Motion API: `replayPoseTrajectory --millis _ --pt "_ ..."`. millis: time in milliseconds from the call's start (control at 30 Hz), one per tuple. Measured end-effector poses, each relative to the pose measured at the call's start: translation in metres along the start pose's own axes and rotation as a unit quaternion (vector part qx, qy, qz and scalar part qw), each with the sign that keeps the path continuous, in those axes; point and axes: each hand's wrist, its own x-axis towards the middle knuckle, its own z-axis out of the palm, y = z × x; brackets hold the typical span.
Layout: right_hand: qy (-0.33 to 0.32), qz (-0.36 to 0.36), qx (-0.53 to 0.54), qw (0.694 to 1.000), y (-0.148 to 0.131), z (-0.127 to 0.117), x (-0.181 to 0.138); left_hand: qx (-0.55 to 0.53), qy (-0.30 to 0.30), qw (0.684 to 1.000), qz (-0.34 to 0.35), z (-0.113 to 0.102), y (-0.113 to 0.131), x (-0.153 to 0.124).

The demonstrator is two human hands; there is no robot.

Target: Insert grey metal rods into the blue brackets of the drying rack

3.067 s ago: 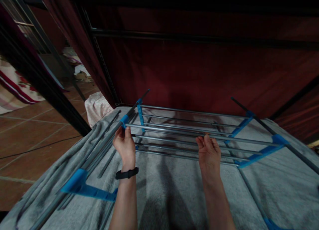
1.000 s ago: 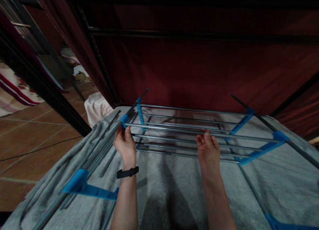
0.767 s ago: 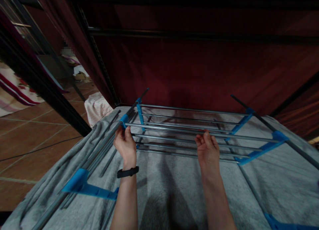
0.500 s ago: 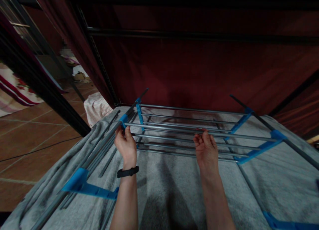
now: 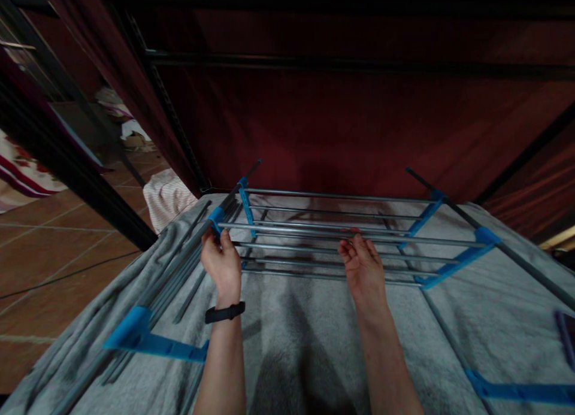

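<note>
A rack of grey metal tubes [image 5: 314, 194] joined by blue plastic brackets stands on a grey blanket [image 5: 287, 331]. My left hand [image 5: 221, 260], with a black band on its wrist, is closed at the left end of a front crossbar, just below a blue bracket [image 5: 216, 216]. Its fingertips are partly hidden behind the bar. Farther right, my right hand [image 5: 363, 262] has its fingers curled, palm up, around a crossbar [image 5: 426, 241] of the rack. Nearer to me, another blue bracket [image 5: 148, 337] juts inward from the left side tube.
Several loose metal tubes [image 5: 179, 283] lie along the left side of the blanket. A blue bracket [image 5: 521, 392] sits at the lower right, and a dark phone-like object [image 5: 566, 337] at the right edge. Black frame posts [image 5: 81, 157] and a dark red curtain [image 5: 314, 121] surround the bed.
The view has swung slightly right, so the rack and both hands appear farther left. Both hands keep their places on the rack. More of the dark object shows at the right edge.
</note>
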Motion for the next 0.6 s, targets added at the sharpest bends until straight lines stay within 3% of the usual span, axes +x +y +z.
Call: replayPoseTrajectory --millis 267,600 --pt "-0.066 0.011 -0.075 0.995 -0.012 -0.013 -0.003 -0.011 -0.01 1.0 -0.009 0.001 0.0 -0.001" --pt "-0.04 0.029 -0.136 0.989 -0.047 -0.048 0.001 -0.03 -0.045 0.996 -0.07 0.003 -0.016 -0.003"
